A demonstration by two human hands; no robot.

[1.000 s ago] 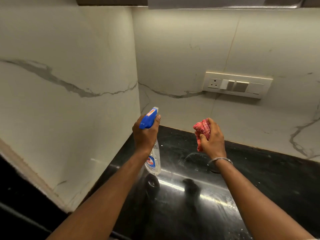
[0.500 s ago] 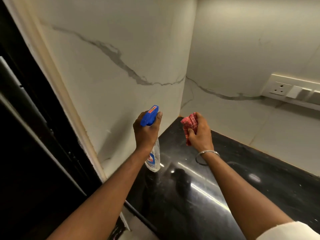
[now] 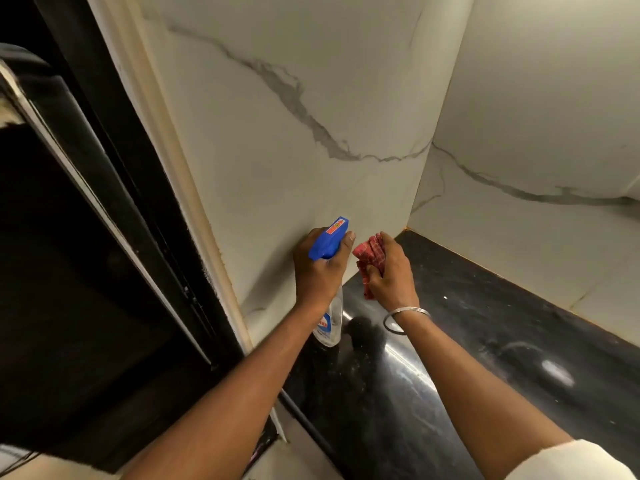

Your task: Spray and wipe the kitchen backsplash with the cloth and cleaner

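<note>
My left hand (image 3: 317, 275) grips a clear spray bottle (image 3: 330, 323) by the neck; its blue trigger head (image 3: 329, 237) points at the white marble side wall of the backsplash (image 3: 294, 161). Right beside it, my right hand (image 3: 391, 275) holds a bunched red checked cloth (image 3: 370, 258), with a metal bangle on the wrist. Both hands hover above the black countertop (image 3: 485, 358), close to the inner corner where the side wall meets the rear backsplash panel (image 3: 536, 133).
A dark opening with a black frame (image 3: 104, 220) fills the left side, bordered by a cream edge strip (image 3: 194, 202). The glossy counter shows reflections and pale specks. The counter's front edge runs diagonally at the bottom centre.
The view has swung further left: the socket panel has left the frame and the side wall now fills the centre. Both hands have drawn closer together, still holding bottle and cloth.
</note>
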